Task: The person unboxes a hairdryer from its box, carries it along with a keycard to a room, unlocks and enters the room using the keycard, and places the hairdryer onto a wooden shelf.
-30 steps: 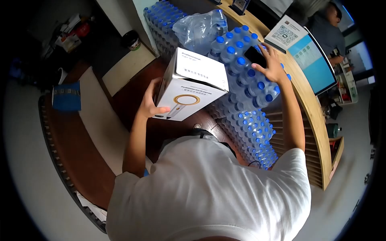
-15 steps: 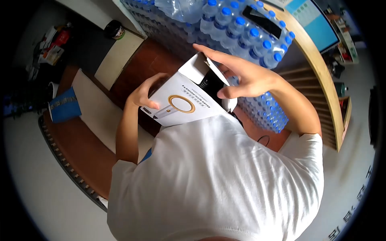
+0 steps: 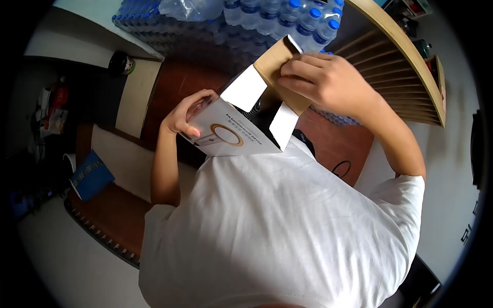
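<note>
My left hand (image 3: 187,117) is closed around the left side of a white hair dryer box (image 3: 215,146), tilted in front of my chest. Its printed front shows a ring-shaped dryer. At the box's open end, two white side flaps (image 3: 244,88) stand out, and the brown-lined lid flap (image 3: 278,57) is raised. The bent fingers of my right hand (image 3: 323,79) are closed at the lid flap's edge; their tips are partly hidden. Inside the box a black coiled cord (image 3: 253,110) shows, the rest being in shadow.
Wrapped packs of water bottles (image 3: 277,20) are stacked ahead. A slatted wooden counter (image 3: 395,66) curves along the right. On the left, a blue book-like item (image 3: 92,176) lies on a brown bench (image 3: 110,215). A dark tub (image 3: 121,63) stands farther off.
The box's lid flap and side flaps have swung outward, exposing the brown lining. My right hand has shifted from the box's opening to the lid flap. The view has turned slightly.
</note>
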`<state>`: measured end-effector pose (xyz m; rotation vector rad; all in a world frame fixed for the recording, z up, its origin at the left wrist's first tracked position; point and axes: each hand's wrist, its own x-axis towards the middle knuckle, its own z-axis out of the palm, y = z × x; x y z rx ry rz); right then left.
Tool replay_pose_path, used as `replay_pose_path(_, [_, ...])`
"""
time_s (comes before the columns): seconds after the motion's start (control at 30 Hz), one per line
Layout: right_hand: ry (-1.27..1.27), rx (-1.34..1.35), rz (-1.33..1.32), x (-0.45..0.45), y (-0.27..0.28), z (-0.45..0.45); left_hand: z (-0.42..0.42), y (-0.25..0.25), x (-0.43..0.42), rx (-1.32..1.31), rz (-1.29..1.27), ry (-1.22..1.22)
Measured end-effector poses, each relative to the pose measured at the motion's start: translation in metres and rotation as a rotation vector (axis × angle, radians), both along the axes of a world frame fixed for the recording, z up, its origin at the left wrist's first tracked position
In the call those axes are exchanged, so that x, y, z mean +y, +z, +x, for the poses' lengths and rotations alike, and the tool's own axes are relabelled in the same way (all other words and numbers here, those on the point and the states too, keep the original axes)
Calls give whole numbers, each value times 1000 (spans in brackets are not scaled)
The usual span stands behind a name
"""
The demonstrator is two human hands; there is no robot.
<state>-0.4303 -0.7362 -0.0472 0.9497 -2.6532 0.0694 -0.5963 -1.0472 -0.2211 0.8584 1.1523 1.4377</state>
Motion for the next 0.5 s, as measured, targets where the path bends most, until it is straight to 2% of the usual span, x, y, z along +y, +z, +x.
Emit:
replay_pose_path(0.03, [-100,-135,-137,-9,0,7,-1,1,3,4,7,-9])
replay_pose_path(0.1, [-66,-268,-396,-27,4,16,0,2,7,53,36,-34])
replay_pose_path(0.23, [-521,-956,-447,-60,18,20,-2,18,6,204,71,47])
replay_pose_path(0.27, [-407,-729,-628,-61,-3,21,-3,25,4,347,36,94])
replay_pose_path(0.3, [-400,-719,-620,-62,-15,18,-3,32,2,487,-2,142])
replay_pose_path(0.37, [-467,-690,-1037,-65,-31,8,-1,45,0,513,1,204])
replay_pose_path(0.4, [-452,-701,-1138,-65,-39,4,-2,51,-4,586,-13,217])
replay_pose_path(0.43, [-443,-685,-1125,-64,-41,1,-2,54,-5,665,-18,231])
replay_pose_path(0.5, [-432,-688,-1132,-61,-40,-3,0,51,-7,605,-40,243])
